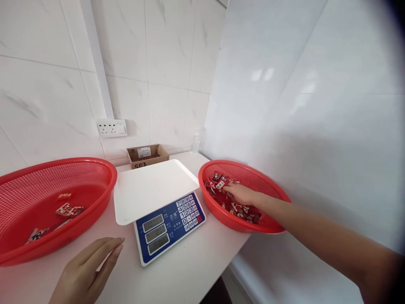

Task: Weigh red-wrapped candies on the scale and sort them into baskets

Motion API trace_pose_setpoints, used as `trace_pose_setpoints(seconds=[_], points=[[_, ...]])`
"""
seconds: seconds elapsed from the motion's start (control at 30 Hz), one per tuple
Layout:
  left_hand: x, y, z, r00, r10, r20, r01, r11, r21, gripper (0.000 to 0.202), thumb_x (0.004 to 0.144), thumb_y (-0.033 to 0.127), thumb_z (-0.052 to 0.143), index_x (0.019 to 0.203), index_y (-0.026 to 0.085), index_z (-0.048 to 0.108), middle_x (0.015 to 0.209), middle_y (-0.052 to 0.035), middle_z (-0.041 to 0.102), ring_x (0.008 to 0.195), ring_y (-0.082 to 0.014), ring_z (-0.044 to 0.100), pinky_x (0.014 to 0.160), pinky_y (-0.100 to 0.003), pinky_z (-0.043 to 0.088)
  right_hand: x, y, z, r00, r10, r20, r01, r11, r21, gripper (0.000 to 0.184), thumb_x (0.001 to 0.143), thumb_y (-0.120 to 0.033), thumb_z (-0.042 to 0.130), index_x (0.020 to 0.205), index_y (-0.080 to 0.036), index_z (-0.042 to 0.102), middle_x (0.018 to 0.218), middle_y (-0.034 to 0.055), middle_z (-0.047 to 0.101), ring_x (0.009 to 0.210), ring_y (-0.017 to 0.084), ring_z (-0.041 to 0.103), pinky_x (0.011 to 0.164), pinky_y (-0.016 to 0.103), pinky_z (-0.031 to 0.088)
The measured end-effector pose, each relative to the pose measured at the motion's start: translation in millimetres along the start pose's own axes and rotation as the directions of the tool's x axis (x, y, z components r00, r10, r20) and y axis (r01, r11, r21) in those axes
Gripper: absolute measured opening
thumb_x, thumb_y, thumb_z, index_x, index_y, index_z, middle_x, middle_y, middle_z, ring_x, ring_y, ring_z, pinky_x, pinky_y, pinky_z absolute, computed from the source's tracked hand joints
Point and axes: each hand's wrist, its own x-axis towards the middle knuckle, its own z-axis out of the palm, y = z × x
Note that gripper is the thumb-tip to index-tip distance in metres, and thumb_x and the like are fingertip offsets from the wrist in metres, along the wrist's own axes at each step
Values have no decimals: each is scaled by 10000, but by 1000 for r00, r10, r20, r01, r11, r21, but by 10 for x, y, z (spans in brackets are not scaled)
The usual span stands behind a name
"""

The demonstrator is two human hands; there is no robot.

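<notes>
My right hand (241,194) reaches into the red mesh basket (275,192) on the right, its fingers closed down among the small red-wrapped candies (218,183); what they grip is hidden. My left hand (87,270) lies flat and open on the white counter, just left of the scale's display. The weighing scale (169,223) has a blue keypad panel and a white tray (152,188) with nothing on it. A second, larger red basket (47,202) at the left holds a few candies (68,210).
A small open cardboard box (147,155) stands against the tiled wall behind the scale. A wall socket (111,128) is above it. A clear small bottle (196,141) sits in the corner. The counter's front edge drops off below the right basket.
</notes>
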Motion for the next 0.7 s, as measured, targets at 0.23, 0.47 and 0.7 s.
trace_pose_setpoints(seconds=[0.23,0.47,0.7], points=[[-33,-62,31,1000,20,-7,-20,1000,-1,243,856,388,440,933,263,634,846,-30,681,728,-178,657,659,-242,529,248,250,-211,991,69,113,-74,996,40,197,782,-270,552,952,-184,602,880,30,676,780,173,606,657,232,422],[-5,-51,42,999,47,16,-48,999,18,302,867,443,421,910,232,634,829,-25,681,723,-138,656,651,-180,510,200,252,-52,950,81,302,-98,994,38,440,680,-379,663,1083,-220,590,1071,50,660,915,228,620,731,265,458],[9,-43,56,998,41,42,-41,999,2,277,864,435,432,901,244,630,832,-15,684,723,-135,657,658,-179,508,218,198,42,960,118,252,-117,993,-21,366,737,-233,582,1102,-212,594,1096,107,650,967,289,604,771,336,444]])
